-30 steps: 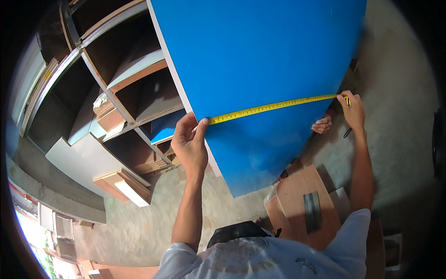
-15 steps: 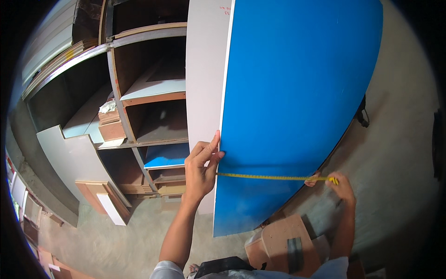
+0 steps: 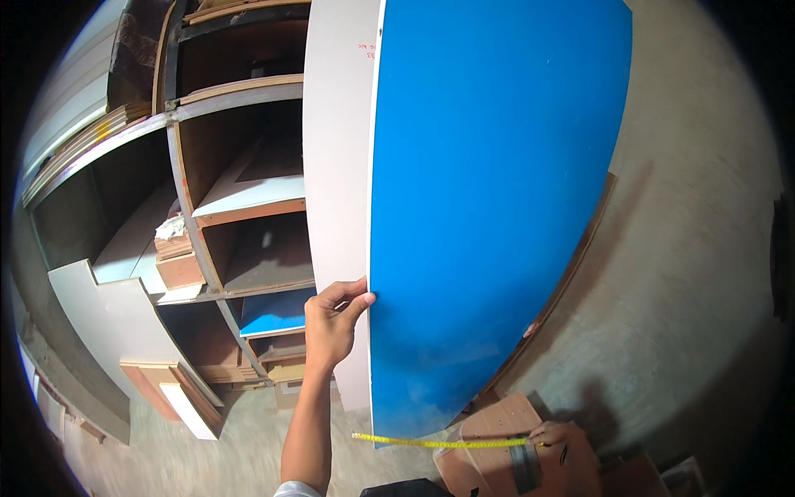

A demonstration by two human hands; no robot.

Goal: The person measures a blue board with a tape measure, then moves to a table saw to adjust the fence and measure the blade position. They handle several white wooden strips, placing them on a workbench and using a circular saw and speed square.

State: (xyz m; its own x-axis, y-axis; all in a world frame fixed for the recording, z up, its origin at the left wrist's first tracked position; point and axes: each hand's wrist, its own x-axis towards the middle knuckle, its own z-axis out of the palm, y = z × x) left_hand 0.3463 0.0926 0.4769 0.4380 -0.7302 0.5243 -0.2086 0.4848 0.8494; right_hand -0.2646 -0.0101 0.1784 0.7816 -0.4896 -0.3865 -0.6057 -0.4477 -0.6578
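A tall blue panel (image 3: 489,190) with a pale edge stands upright in front of me. My left hand (image 3: 331,327) pinches its left edge between thumb and fingers. Low on the right, my right hand (image 3: 556,434) is closed around a tape measure, whose body is mostly hidden in the hand. Its yellow blade (image 3: 468,444) stretches out leftward across the panel's lower end, and the free tip hangs just past the left edge. Some fingers (image 3: 530,329) of another person show at the panel's right edge.
Behind the blue panel stands a pale board (image 3: 335,182). Shelving (image 3: 248,211) with board pieces fills the left, with a notched white board (image 3: 103,315) and offcuts (image 3: 170,398) leaning there. Brown boards (image 3: 489,422) lie low by my right hand.
The tape has come away from across the panel and dropped toward me with my right hand. My left hand stays at the panel's edge, its forefinger now bent in to a pinch.
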